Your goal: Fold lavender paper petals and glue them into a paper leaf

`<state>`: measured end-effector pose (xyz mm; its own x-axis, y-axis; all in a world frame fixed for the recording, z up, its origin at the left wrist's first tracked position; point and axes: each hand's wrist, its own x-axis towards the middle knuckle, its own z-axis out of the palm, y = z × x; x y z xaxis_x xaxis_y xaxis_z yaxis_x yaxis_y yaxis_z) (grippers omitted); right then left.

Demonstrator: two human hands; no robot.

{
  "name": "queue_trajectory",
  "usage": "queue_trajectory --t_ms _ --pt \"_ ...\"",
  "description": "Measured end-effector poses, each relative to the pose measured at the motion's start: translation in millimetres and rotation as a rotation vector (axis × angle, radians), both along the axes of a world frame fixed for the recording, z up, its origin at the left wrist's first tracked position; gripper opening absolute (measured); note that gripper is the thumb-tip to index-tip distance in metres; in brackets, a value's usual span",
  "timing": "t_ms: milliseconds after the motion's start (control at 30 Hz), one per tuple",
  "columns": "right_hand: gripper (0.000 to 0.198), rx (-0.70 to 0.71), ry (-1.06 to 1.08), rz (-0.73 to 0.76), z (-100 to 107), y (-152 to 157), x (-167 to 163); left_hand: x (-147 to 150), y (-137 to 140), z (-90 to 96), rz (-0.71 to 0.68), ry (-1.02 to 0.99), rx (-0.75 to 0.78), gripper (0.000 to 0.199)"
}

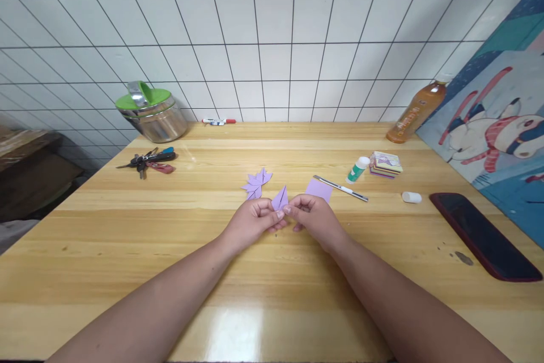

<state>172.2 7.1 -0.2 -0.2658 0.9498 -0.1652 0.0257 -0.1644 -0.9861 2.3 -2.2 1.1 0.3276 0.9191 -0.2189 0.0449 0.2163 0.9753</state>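
Observation:
A small folded piece of purple paper (280, 199) stands point-up between my hands, just above the wooden table. My left hand (256, 220) pinches its left side and lower edge with thumb and fingers. My right hand (315, 217) grips its lower right corner between thumb and forefinger. Behind my left hand lies a group of folded purple paper pieces (256, 183), fanned out with several points. A flat purple paper sheet (318, 189) lies behind my right hand, partly covered by it. A slim silver craft knife or pen (341, 188) rests across the sheet's edge.
To the right are a glue stick (357, 170), its white cap (411, 197), a stack of coloured paper (385, 163), a phone (484, 235) and a drink bottle (419, 111). Keys (148, 160), a green-lidded metal pot (153, 114) and a marker (219, 122) are at back left. A tiled wall (272, 57) borders the table.

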Motion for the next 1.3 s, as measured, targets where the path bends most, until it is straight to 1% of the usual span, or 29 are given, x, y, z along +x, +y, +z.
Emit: queue_trajectory --t_ms 67,133,233,333,533,667,800,967,1167,1300 --pt "0.028 -0.002 0.018 -0.022 -0.7 0.6 -0.1 -1.2 -0.7 1.5 -0.011 -0.074 -0.01 0.032" --pt "0.027 -0.001 0.021 -0.052 -1.2 1.2 -0.2 -1.7 -0.7 1.8 0.042 -0.113 -0.038 0.035" --pt "0.027 -0.01 0.013 -0.053 -0.7 1.4 -0.5 -0.6 0.8 0.7 0.122 -0.044 -0.047 0.037" --pt "0.027 -0.018 -0.006 -0.028 0.4 0.7 -1.2 2.2 1.9 0.3 0.119 0.023 -0.024 0.036" --pt "0.025 0.003 -0.059 0.021 -1.4 -1.9 -3.2 5.4 0.0 2.9 0.153 0.032 0.018 0.032" --pt "0.023 0.022 -0.079 0.051 -1.5 -3.2 -4.6 5.7 -0.4 2.8 0.142 0.039 0.039 0.031" --pt "0.023 0.029 -0.116 0.021 -0.2 -2.5 -4.0 5.9 -1.8 3.5 0.135 0.03 0.039 0.03" --pt "0.024 0.039 -0.093 0.038 -1.3 -1.4 -1.1 5.0 -2.4 2.6 0.109 0.009 0.039 0.029" --pt "0.027 0.01 -0.041 0.064 -1.0 -0.8 0.5 4.6 -0.3 0.9 0.123 -0.02 0.041 0.025" --pt "0.024 -0.003 -0.071 0.091 -0.7 -0.9 2.2 4.0 -0.8 2.6 0.072 -0.042 0.023 0.026"
